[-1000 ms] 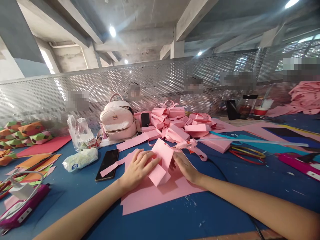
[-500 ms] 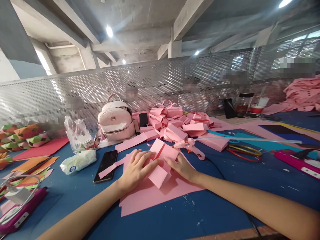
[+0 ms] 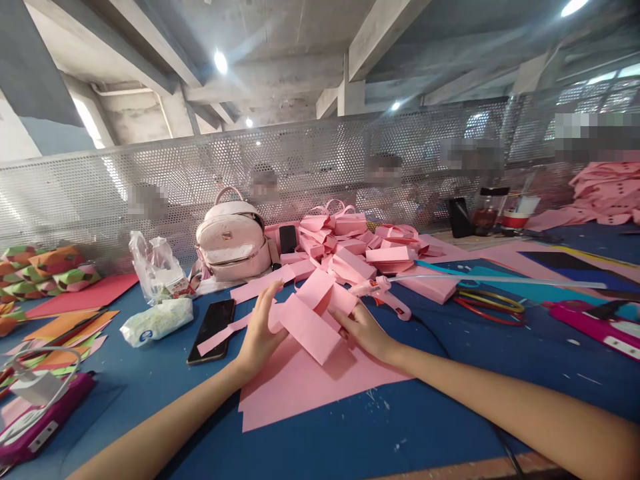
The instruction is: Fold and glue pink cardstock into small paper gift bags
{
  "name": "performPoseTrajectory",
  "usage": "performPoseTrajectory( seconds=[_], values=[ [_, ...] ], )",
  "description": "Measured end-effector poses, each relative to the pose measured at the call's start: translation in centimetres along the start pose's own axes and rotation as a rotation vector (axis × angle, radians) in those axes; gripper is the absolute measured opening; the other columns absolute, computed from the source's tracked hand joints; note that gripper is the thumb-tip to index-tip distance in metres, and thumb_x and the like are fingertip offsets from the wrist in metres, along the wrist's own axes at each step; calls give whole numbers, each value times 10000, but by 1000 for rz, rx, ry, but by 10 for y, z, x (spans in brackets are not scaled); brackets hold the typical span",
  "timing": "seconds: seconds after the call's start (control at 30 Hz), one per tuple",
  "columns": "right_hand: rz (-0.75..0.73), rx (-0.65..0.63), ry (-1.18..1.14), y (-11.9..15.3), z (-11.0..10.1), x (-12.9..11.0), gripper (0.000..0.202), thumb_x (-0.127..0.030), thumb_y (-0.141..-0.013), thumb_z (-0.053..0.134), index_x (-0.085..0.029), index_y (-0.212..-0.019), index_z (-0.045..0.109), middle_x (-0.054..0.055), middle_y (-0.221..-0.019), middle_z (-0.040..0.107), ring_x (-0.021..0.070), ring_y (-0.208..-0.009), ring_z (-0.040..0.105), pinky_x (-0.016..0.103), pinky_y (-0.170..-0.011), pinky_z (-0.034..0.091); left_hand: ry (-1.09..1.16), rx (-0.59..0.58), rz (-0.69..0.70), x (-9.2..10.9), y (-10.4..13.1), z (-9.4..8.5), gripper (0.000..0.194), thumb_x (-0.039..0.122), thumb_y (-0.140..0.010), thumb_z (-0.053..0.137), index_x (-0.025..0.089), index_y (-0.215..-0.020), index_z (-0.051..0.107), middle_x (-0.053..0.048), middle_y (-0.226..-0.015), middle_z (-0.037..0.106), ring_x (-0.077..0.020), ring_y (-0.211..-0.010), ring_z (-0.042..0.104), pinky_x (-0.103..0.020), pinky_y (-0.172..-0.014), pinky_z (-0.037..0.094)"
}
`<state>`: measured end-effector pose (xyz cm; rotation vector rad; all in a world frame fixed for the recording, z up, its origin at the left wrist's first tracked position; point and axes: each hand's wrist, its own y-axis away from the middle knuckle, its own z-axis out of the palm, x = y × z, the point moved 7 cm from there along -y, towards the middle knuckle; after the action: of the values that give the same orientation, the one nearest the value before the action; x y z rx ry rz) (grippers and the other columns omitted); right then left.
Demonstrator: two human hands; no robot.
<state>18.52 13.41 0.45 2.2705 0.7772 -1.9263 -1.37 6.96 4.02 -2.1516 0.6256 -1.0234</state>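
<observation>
Now the left hand [image 3: 257, 340] has lifted from its flatter pose — fingers extended, thumb beside the folded pink paper [image 3: 311, 328]; that piece, above the pink sheets [image 3: 280, 399], shows a broader face; the right hand's [image 3: 371, 335] fingers pinch its right side, seemingly steadying it.

Between the left hand [image 3: 260, 337] and right hand [image 3: 367, 330], a folded paper piece [image 3: 313, 327] sits above paper sheets [image 3: 280, 397] on the table [image 3: 200, 427]. Left of them lies a smartphone [image 3: 206, 343], then a tissue pack [image 3: 160, 321], a plastic bag [image 3: 150, 270] behind it. The backpack [image 3: 233, 243] stands left of the paper pile [image 3: 350, 243]; the glue gun [image 3: 383, 293] lies before the pile. 2 power strips flank everything: 1 left [image 3: 47, 420], 1 right [image 3: 590, 327].
</observation>
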Motion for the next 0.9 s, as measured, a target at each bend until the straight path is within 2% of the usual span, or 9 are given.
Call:
performPoseTrajectory(
  seconds=[0.13, 0.2, 0.43, 0.63, 0.77, 0.9],
  values=[
    [15, 5, 16, 0, -1, 2, 398, -535, -849, 664, -191, -679, 559, -20, -440, 526, 142, -390, 497, 244, -410, 366, 182, 6, -139, -15, -2, 2, 363, 174, -904, 587, 212, -1264, 605, -115, -1254, 680, -269, -1141, 652, -418, -984, 517],
    [21, 1, 22, 0, -1, 2, 410, -535, -846, 668, -194, -653, 551, -20, -419, 520, 145, -386, 505, 244, -411, 371, 261, -4, -199, -19, -1, 4, 300, 180, -912, 552, 196, -1190, 665, -107, -1190, 725, -273, -1105, 678, -402, -947, 539],
    [27, -8, 42, 0, 0, 3, 445, -572, -844, 650, -196, -629, 549, -22, -427, 524, 132, -371, 479, 233, -393, 349, 449, -12, -339, -19, 3, 4, 279, 321, -949, 550, 184, -1130, 712, -86, -1153, 748, -260, -1036, 689, -335, -889, 533],
    [-1, -67, 85, 1, 3, -2, 496, -570, -862, 632, -196, -560, 510, -9, -436, 520, 136, -401, 478, 245, -430, 342, 519, -32, -444, -18, 6, 7, 421, 475, -960, 537, 168, -1225, 650, -72, -973, 767, -199, -787, 683, -266, -686, 509],
    [-91, -88, 101, -2, 4, -13, 446, -555, -827, 678, -198, -630, 497, -25, -586, 500, 138, -550, 454, 250, -514, 331, 575, -162, -513, -14, 7, 22, 535, 570, -870, 627, 156, -1207, 664, -106, -1076, 750, -254, -932, 692, -309, -777, 532],
    [-125, -153, 109, -1, 10, -18, 470, -570, -829, 657, -200, -618, 458, -38, -619, 396, 130, -590, 377, 255, -538, 298, 607, -363, -603, -6, 14, 36, 517, 551, -776, 747, 113, -1049, 723, -133, -993, 768, -301, -946, 707, -365, -826, 546]
  ],
)
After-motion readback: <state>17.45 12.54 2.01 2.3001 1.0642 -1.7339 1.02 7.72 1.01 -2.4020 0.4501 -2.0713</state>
